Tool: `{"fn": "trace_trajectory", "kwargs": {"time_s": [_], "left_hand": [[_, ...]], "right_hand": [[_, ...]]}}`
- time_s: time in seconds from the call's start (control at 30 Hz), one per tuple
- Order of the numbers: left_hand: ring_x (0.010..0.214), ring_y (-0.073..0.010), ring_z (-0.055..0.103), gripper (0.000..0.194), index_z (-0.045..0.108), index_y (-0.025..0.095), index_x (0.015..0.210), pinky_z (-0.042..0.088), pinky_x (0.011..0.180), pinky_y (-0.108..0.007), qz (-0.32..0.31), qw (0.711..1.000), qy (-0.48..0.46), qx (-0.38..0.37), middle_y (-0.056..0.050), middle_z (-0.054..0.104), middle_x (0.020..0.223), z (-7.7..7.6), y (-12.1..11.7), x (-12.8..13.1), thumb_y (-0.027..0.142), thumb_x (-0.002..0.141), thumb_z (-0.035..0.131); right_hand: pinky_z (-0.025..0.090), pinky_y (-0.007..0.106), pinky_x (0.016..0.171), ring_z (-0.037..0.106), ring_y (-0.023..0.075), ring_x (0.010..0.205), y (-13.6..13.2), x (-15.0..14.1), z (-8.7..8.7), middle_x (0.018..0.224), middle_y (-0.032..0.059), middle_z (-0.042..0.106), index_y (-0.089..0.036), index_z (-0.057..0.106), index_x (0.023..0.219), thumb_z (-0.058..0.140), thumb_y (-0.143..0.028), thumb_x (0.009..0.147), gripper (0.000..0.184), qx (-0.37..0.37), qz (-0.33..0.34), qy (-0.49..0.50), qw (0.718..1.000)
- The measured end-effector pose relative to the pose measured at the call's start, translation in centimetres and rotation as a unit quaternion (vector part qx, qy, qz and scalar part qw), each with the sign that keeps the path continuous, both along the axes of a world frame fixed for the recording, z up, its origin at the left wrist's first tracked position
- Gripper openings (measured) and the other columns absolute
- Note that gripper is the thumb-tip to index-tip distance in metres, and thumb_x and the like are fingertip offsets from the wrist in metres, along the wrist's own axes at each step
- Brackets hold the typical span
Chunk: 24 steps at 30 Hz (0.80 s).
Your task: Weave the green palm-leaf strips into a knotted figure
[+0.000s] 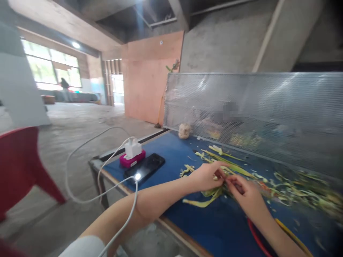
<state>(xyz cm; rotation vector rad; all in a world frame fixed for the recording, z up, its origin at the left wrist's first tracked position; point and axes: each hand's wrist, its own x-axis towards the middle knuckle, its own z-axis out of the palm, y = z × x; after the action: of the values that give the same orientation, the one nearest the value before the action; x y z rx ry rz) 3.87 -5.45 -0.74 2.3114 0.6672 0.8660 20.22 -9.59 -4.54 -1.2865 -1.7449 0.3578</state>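
My left hand [210, 177] is closed in a pinch over the blue table [198, 221]. Close beside it, my right hand [245, 191] is also pinched, and the fingertips of both nearly meet. What they hold is small and mostly hidden by the fingers. A yellow-green leaf strip [202, 204] lies just below my left hand. Behind the hands are long green leaf strips [233, 167], and a small heap of pale curled pieces [187, 170] lies left of them. Many more tangled plant strips [305, 194] are spread to the right.
A black phone [151, 166], a magenta block [132, 159] and a white charger [133, 148] sit at the table's left end. A white cable [135, 203] crosses my left forearm. A mesh panel [254, 107] borders the back, near a pale round lump [184, 131]. A red chair [21, 164] stands left.
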Motion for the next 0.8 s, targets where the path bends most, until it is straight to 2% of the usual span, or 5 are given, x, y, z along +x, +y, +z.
{"fn": "trace_trajectory", "kwargs": {"time_s": [0.1, 0.27, 0.57, 0.7, 0.8], "left_hand": [[0.077, -0.0102, 0.059, 0.062, 0.036, 0.018, 0.126, 0.046, 0.073, -0.022, 0.0, 0.998, -0.035, -0.055, -0.005, 0.066, 0.092, -0.7, 0.2, 0.0, 0.006, 0.067, 0.051], [0.066, -0.0071, 0.056, 0.064, 0.029, 0.014, 0.131, 0.047, 0.068, -0.021, -0.016, 0.989, -0.083, -0.118, -0.011, 0.066, 0.096, -1.6, 1.0, 0.4, 0.008, 0.072, 0.054], [0.086, -0.0158, 0.061, 0.064, 0.028, 0.017, 0.133, 0.047, 0.077, -0.029, -0.048, 0.979, -0.138, -0.145, -0.011, 0.066, 0.097, -1.3, 0.8, 0.7, 0.014, 0.076, 0.056], [0.086, -0.0182, 0.063, 0.073, 0.012, 0.018, 0.138, 0.049, 0.076, -0.032, -0.067, 0.971, -0.202, -0.108, -0.014, 0.065, 0.101, -1.4, 1.2, 0.7, 0.014, 0.078, 0.053], [0.093, -0.0207, 0.062, 0.07, 0.012, 0.019, 0.138, 0.05, 0.076, -0.033, -0.058, 0.977, -0.195, -0.061, -0.013, 0.066, 0.1, -1.0, 1.0, 0.3, 0.017, 0.08, 0.05]], "right_hand": [[0.039, 0.025, 0.039, 0.048, 0.013, 0.038, 0.1, -0.3, -0.3, 0.049, -0.0041, 0.051, -0.022, 0.048, 0.078, 0.05, -0.04, 0.078, 0.018, -0.066, 0.024, 0.05, 0.996], [0.037, 0.022, 0.036, 0.046, 0.012, 0.039, -0.1, -0.5, -0.2, 0.044, -0.0055, 0.047, -0.023, 0.045, 0.076, 0.052, -0.046, 0.075, 0.024, -0.115, 0.019, 0.111, 0.987], [0.042, 0.026, 0.04, 0.049, 0.0126, 0.041, -0.7, -0.6, 1.9, 0.058, -0.0026, 0.057, -0.023, 0.044, 0.087, 0.059, -0.042, 0.07, 0.029, -0.067, -0.011, 0.153, 0.986], [0.043, 0.026, 0.039, 0.054, 0.0149, 0.044, 0.0, -0.9, 3.1, 0.064, -0.0006, 0.061, -0.024, 0.042, 0.094, 0.057, -0.04, 0.072, 0.031, -0.037, 0.001, 0.1, 0.994], [0.049, 0.028, 0.046, 0.06, 0.0178, 0.052, 0.3, -0.6, 3.0, 0.073, 0.0036, 0.065, -0.024, 0.043, 0.097, 0.055, -0.039, 0.071, 0.033, -0.022, 0.004, 0.08, 0.997]]}}
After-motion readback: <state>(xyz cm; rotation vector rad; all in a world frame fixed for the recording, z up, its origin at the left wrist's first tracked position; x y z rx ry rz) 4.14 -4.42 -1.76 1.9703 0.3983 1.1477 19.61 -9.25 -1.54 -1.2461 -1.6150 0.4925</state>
